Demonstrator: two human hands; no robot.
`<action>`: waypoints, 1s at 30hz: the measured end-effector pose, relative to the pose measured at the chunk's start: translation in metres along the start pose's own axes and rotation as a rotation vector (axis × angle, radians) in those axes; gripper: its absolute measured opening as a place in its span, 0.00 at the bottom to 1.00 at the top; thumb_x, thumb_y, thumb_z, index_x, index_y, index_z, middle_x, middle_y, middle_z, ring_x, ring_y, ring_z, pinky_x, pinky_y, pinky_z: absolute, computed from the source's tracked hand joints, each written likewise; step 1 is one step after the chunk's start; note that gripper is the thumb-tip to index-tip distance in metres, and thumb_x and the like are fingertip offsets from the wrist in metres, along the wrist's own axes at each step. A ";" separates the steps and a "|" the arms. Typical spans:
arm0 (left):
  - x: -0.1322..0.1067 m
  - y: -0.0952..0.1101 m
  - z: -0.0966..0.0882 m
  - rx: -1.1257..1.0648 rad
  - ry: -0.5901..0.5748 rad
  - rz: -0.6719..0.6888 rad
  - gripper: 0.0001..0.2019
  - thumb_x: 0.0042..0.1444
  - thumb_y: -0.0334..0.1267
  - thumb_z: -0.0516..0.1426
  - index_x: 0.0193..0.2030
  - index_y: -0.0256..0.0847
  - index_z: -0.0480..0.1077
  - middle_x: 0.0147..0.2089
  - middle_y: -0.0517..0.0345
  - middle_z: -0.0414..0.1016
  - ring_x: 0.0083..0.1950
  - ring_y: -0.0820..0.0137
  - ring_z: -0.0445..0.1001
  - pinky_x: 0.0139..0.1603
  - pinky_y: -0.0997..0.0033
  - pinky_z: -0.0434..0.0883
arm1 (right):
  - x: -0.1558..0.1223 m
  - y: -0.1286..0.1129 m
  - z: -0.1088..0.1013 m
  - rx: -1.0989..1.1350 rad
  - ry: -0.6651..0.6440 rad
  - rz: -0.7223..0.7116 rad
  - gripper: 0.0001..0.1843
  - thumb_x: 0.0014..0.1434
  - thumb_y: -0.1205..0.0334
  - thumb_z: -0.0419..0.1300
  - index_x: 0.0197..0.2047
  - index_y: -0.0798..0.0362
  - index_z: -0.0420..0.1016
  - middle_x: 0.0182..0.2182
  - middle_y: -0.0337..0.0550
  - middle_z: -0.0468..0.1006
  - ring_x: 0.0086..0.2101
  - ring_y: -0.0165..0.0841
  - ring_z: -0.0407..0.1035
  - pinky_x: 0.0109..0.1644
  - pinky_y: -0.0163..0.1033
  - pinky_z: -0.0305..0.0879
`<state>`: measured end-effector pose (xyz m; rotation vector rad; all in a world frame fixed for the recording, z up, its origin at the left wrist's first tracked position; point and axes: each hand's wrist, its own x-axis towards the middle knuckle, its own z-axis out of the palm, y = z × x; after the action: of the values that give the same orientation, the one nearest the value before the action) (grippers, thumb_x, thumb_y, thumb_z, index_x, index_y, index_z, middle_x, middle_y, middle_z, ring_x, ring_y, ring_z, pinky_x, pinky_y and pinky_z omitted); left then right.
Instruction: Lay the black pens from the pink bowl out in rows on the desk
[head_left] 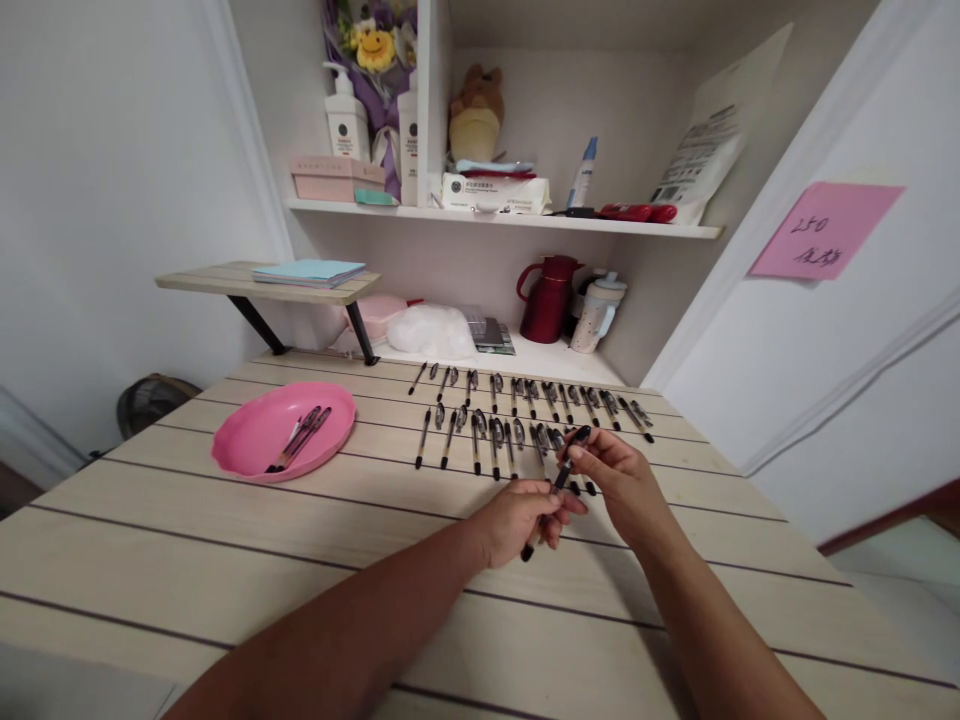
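My left hand (529, 520) is closed around the barrel of a black pen (529, 545), which slants up to the right above the table. At its upper end my right hand (611, 475) pinches a black pen cap (578, 437). Whether the cap touches the pen's tip or sits just off it, I cannot tell. Just beyond my hands lie two rows of uncapped pens (476, 445), most with a cap (440, 415) beside them. My hands hide part of the nearer row. To the left, a pink bowl (232, 445) holds several pens (300, 440).
The slatted wooden table (315, 530) meets a white shelf unit. A small raised stand (210, 283) bears coloured paper (311, 270) at the back left. Behind the pens are a plastic bag (431, 330), a red jug (547, 300) and a white tumbler (595, 320).
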<state>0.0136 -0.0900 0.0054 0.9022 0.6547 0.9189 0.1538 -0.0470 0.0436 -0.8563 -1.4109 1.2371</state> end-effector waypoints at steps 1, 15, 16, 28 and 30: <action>0.000 -0.001 0.000 -0.006 -0.008 -0.004 0.14 0.45 0.42 0.57 0.34 0.32 0.71 0.26 0.59 0.66 0.22 0.78 0.64 0.27 0.74 0.61 | 0.001 0.001 -0.001 -0.002 0.011 0.007 0.11 0.44 0.55 0.65 0.29 0.51 0.72 0.25 0.38 0.72 0.27 0.29 0.64 0.32 0.34 0.62; -0.006 0.005 0.010 0.094 0.219 0.073 0.13 0.46 0.45 0.56 0.30 0.35 0.67 0.19 0.66 0.62 0.14 0.84 0.52 0.17 0.79 0.43 | 0.000 0.010 0.004 0.049 -0.008 0.071 0.12 0.43 0.55 0.66 0.26 0.51 0.68 0.23 0.36 0.71 0.23 0.26 0.61 0.26 0.32 0.59; -0.006 0.006 0.010 0.076 0.221 0.081 0.13 0.46 0.45 0.56 0.30 0.35 0.67 0.19 0.66 0.62 0.14 0.84 0.52 0.17 0.78 0.43 | 0.000 0.011 0.005 0.064 -0.020 0.075 0.12 0.44 0.55 0.66 0.26 0.52 0.68 0.23 0.36 0.71 0.22 0.26 0.61 0.25 0.32 0.58; -0.001 0.006 0.012 0.150 0.251 0.172 0.07 0.48 0.37 0.52 0.28 0.35 0.65 0.17 0.66 0.60 0.14 0.83 0.51 0.16 0.78 0.44 | -0.003 0.010 0.016 0.116 -0.026 0.077 0.13 0.46 0.56 0.65 0.26 0.52 0.65 0.22 0.34 0.71 0.19 0.24 0.60 0.23 0.32 0.57; -0.003 0.009 0.013 0.155 0.244 0.169 0.07 0.49 0.37 0.52 0.29 0.36 0.65 0.18 0.66 0.60 0.14 0.84 0.51 0.16 0.78 0.45 | -0.002 0.010 0.014 0.113 -0.015 0.073 0.13 0.46 0.54 0.65 0.29 0.51 0.67 0.22 0.35 0.72 0.20 0.25 0.62 0.24 0.33 0.59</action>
<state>0.0190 -0.0940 0.0198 1.0026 0.8783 1.1530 0.1396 -0.0500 0.0344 -0.8286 -1.3184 1.3682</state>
